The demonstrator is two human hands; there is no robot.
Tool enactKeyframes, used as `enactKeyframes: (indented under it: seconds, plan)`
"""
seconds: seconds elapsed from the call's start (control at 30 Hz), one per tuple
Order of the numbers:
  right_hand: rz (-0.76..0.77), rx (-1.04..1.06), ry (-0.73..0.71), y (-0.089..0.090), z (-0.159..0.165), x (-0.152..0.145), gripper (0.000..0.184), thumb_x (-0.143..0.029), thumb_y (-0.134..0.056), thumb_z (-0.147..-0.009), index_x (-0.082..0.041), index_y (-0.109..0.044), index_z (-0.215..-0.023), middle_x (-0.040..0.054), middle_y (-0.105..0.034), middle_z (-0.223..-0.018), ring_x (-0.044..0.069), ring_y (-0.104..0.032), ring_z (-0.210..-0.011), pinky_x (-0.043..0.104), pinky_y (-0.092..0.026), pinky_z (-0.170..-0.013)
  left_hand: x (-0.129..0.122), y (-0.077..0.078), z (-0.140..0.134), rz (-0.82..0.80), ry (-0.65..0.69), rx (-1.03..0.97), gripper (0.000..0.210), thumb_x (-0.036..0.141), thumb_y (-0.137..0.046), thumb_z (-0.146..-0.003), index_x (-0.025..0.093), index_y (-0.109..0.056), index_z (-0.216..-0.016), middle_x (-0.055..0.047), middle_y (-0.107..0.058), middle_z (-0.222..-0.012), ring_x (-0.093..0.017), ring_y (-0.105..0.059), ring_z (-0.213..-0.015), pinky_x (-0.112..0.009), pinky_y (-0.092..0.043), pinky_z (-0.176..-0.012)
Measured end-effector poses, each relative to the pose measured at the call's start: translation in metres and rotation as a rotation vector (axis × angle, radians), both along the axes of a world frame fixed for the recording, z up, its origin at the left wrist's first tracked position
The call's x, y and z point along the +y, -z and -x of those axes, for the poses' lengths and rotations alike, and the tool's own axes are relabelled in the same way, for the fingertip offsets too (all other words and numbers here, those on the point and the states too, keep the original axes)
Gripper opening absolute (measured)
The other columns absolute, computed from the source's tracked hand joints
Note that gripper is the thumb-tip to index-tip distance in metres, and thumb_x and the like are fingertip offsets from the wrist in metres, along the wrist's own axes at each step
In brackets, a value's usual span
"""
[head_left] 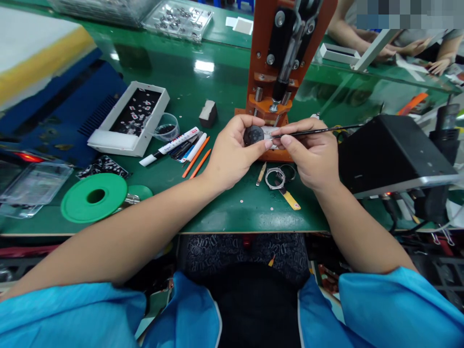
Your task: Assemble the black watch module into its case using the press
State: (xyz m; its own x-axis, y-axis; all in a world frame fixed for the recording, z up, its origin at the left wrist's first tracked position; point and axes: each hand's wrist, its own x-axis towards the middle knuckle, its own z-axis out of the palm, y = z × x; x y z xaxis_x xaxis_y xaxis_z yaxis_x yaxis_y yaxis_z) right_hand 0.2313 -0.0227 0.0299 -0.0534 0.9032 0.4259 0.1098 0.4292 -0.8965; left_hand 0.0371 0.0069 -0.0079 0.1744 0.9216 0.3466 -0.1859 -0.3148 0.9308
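Between the thumb and fingers of my left hand [232, 152] is a small round black disc [253, 136] that looks like a watch dial. My right hand [313, 154] pinches a thin black pen-like tool [326, 129], whose shaft points out to the right. Its working tip, by my fingertips near the disc, is too small to make out. Both hands meet in front of the base of an orange lever press [270, 102]. Below them on the green bench lie a silver watch case ring [274, 179], a yellow-handled tool [291, 200] and a short pointed piece [261, 174].
Left of my hands are a marker [170, 146], orange sticks [196, 157], a clear cup [166, 126], a white box of small parts [136, 116] and a green spool [94, 197]. A black device [395, 154] stands at right. Co-workers' hands [440, 64] show across the bench.
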Motion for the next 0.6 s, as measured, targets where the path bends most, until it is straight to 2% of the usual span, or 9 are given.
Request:
enactKeyframes:
  seconds: [0.13,0.3,0.4,0.5,0.6]
  plan:
    - [-0.043,-0.036,0.0,0.002,-0.001,-0.003,0.027,-0.052,-0.091,-0.105,-0.026,-0.083,-0.108,0.0058,-0.084,-0.116,0.025,-0.083,-0.109,0.044,-0.071,-0.111,0.0,0.001,0.0,-0.023,-0.027,0.03,0.058,0.056,-0.102,-0.086,0.027,-0.066,-0.12,-0.004,-0.077,-0.119,-0.023,-0.075,-0.116,-0.039,-0.062,-0.11]
    - [-0.113,-0.028,-0.033,0.004,0.0,-0.003,0.015,-0.042,-0.088,-0.109,-0.027,-0.085,-0.109,0.004,-0.085,-0.115,0.023,-0.084,-0.112,0.043,-0.07,-0.112,0.002,0.003,0.001,-0.054,-0.033,0.022,0.053,0.051,-0.101,-0.087,0.026,-0.068,-0.12,-0.003,-0.077,-0.118,-0.021,-0.074,-0.114,-0.037,-0.06,-0.109]
    - [-0.251,-0.055,-0.035,0.01,-0.001,0.003,0.016,-0.044,-0.089,-0.109,-0.028,-0.086,-0.109,0.0028,-0.086,-0.112,0.023,-0.084,-0.112,0.041,-0.071,-0.106,0.004,0.005,0.002,-0.087,-0.043,0.031,0.052,0.052,-0.101,-0.088,0.026,-0.069,-0.12,-0.003,-0.078,-0.118,-0.021,-0.073,-0.113,-0.036,-0.06,-0.105]
    - [-0.407,-0.066,-0.07,0.018,-0.004,0.013,0.008,-0.036,-0.089,-0.11,-0.03,-0.087,-0.115,0.0013,-0.088,-0.113,0.021,-0.086,-0.108,0.037,-0.072,-0.097,0.005,0.008,0.004,-0.116,-0.086,0.083,0.05,0.056,-0.1,-0.089,0.027,-0.071,-0.119,-0.002,-0.077,-0.113,-0.021,-0.072,-0.107,-0.036,-0.059,-0.1]
    - [-0.457,-0.069,-0.065,0.024,-0.005,0.017,0.009,-0.028,-0.088,-0.109,-0.032,-0.088,-0.118,0.0001,-0.088,-0.113,0.019,-0.086,-0.107,0.032,-0.072,-0.093,0.004,0.009,0.004,-0.119,-0.12,0.121,0.047,0.057,-0.098,-0.092,0.028,-0.073,-0.119,-0.001,-0.077,-0.108,-0.02,-0.07,-0.098,-0.035,-0.058,-0.092]
